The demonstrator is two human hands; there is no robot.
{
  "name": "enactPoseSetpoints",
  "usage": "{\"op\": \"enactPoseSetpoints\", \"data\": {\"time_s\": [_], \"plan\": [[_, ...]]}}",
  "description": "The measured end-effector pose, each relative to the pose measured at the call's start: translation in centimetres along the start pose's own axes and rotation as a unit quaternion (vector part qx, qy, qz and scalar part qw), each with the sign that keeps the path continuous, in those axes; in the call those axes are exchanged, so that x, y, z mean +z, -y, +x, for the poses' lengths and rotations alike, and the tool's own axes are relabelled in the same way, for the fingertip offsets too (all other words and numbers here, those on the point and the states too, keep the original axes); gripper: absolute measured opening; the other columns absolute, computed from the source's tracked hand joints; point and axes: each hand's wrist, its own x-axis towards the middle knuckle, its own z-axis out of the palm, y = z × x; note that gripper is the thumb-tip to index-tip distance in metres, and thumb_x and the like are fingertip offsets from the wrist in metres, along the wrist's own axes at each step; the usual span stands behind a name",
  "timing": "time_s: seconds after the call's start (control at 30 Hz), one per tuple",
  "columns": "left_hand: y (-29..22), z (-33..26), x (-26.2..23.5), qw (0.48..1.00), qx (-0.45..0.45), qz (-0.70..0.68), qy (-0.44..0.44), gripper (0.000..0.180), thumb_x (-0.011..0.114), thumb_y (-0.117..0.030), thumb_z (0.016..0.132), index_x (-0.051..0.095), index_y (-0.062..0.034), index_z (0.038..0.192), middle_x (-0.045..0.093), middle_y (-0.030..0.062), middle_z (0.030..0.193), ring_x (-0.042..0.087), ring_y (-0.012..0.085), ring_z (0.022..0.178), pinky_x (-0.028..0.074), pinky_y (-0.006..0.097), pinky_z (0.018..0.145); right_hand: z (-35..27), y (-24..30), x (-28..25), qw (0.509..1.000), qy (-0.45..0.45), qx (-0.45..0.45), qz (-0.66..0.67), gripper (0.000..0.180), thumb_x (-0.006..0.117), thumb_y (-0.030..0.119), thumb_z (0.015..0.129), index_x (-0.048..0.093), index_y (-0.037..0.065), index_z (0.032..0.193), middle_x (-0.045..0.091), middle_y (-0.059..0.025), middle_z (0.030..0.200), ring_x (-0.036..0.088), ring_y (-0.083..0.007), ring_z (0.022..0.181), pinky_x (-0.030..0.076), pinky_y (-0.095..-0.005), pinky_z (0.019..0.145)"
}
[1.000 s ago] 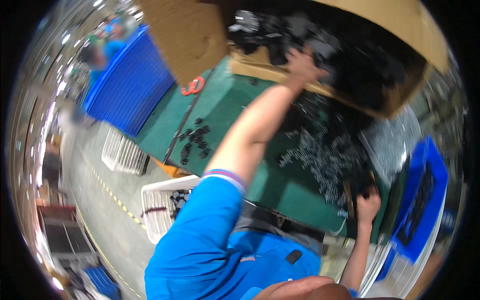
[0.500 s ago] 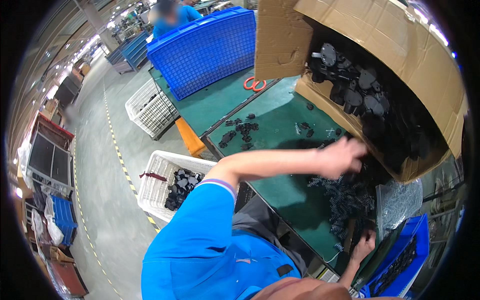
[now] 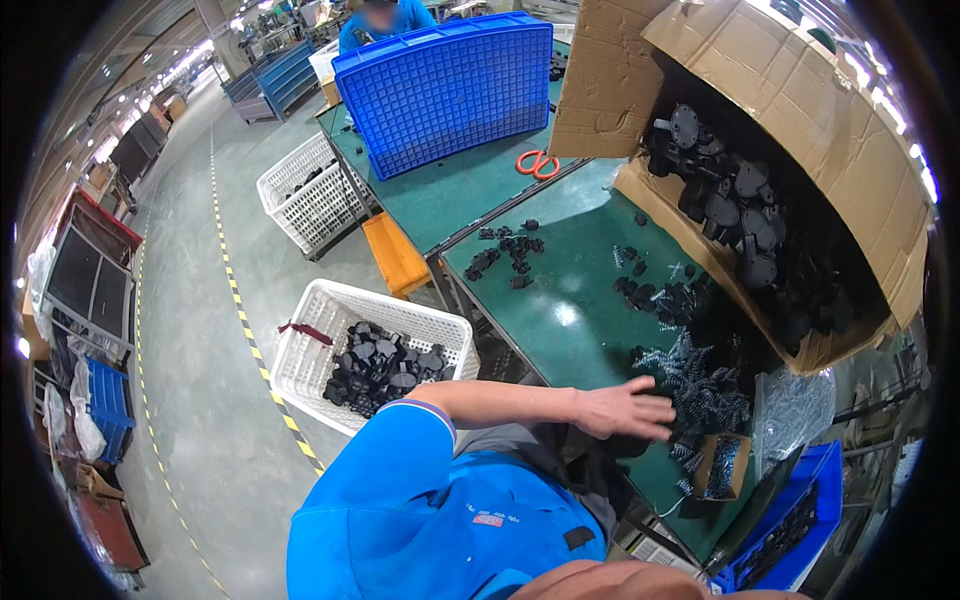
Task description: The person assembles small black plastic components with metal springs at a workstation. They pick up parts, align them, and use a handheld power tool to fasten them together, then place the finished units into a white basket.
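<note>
head cam, wide fisheye, looks down over own shoulder at green bench (image 3: 560,300), close; single view.

On the workbench (image 3: 560,310), the spring pile (image 3: 705,385) lies just right of the left hand (image 3: 620,410), the tipped carton (image 3: 800,180) behind it, the floor basket (image 3: 370,350) off its left edge.

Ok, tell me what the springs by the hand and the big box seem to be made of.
Springs: likely bare steel wire, since the thin grey coils glint. Big box: brown corrugated cardboard, matte, with creased flaps and rough edges. The left hand lies open beside the springs.
</note>
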Motion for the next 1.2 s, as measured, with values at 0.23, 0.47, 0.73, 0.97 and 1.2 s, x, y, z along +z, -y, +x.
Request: {"op": "enactPoseSetpoints", "data": {"time_s": [0.23,0.47,0.73,0.97,1.2], "plan": [[0.4,-0.7,2.1,0.954,-0.204,-0.134,-0.174,0.038,0.07,-0.024,0.077,0.065,-0.0106,0.112,0.049,0.0199,0.135,0.047,0.0365,0.124,0.035,0.048,0.102,0.4,3.5,0.7,0.99,0.076,0.113,0.032,0.036,0.069,0.026,0.081,0.063,-0.009,0.078,0.061,-0.0213,0.064,0.057,-0.0301,0.058,0.047,-0.0434,0.059],[1.6,-0.3,3.1,0.91,-0.223,-0.246,-0.249,0.023,0.069,-0.023,0.074,0.068,-0.0094,0.092,0.063,0.0073,0.101,0.061,0.0281,0.098,0.044,0.041,0.091,1.1,3.4,-0.4,0.982,0.153,0.109,-0.03,0.041,0.068,0.032,0.083,0.064,-0.009,0.077,0.064,-0.0231,0.068,0.062,-0.0339,0.062,0.049,-0.0457,0.063],[1.7,-0.9,3.3,0.909,-0.231,-0.251,-0.238,0.025,0.069,-0.021,0.076,0.067,-0.0099,0.097,0.062,0.0082,0.107,0.059,0.0283,0.102,0.044,0.04,0.092,1.8,2.0,-1.1,0.951,0.168,0.015,-0.258,0.05,0.066,0.048,0.082,0.071,-0.002,0.082,0.068,-0.0216,0.071,0.065,-0.0394,0.07,0.05,-0.0489,0.064],[1.7,0.1,3.9,0.912,-0.193,-0.258,-0.254,0.021,0.069,-0.019,0.075,0.068,-0.0095,0.094,0.063,0.0078,0.102,0.06,0.0276,0.099,0.046,0.04,0.089,-0.3,8.1,-4.9,0.941,0.181,0.099,-0.27,0.048,0.065,0.049,0.082,0.073,0.002,0.083,0.068,-0.0197,0.07,0.067,-0.0358,0.068,0.051,-0.0478,0.062],[1.7,-0.6,2.4,0.926,-0.184,-0.19,-0.27,0.021,0.073,-0.016,0.072,0.07,-0.0089,0.092,0.065,0.0091,0.104,0.063,0.0273,0.096,0.046,0.04,0.087,2.4,8.3,-2.1,0.975,0.144,0.108,-0.131,0.04,0.066,0.035,0.086,0.061,0.0,0.066,0.062,-0.0136,0.055,0.063,-0.0241,0.052,0.049,-0.0413,0.057]]}}
